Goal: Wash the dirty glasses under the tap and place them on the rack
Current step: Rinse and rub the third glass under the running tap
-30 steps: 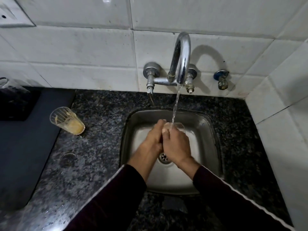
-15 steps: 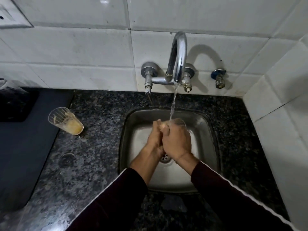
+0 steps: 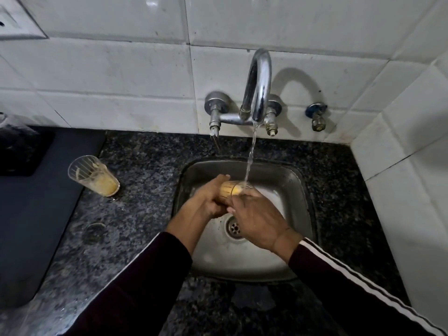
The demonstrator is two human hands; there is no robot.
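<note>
Here, in the head view, both hands meet over the steel sink (image 3: 300,190), under the thin stream of water (image 3: 249,161) falling from the curved tap (image 3: 259,83). The left hand (image 3: 206,202) is curled around a ribbed glass (image 3: 231,187) stained yellow inside, its fingers wrapped over the far side of the glass and its thumb hidden. The right hand (image 3: 257,221) closes on the glass from the other side, fingers bent toward its open mouth; whether they reach inside cannot be told. The glass lies tilted, nearly on its side, above the drain (image 3: 234,226), and the water lands at its rim. Both arms wear dark sleeves; the right sleeve (image 3: 351,282) carries white stripes.

A second glass (image 3: 93,175), with yellow residue at its bottom, stands on the dark speckled surface (image 3: 145,180), well apart to the left of the sink and just beside a grey mat (image 3: 36,226).
</note>
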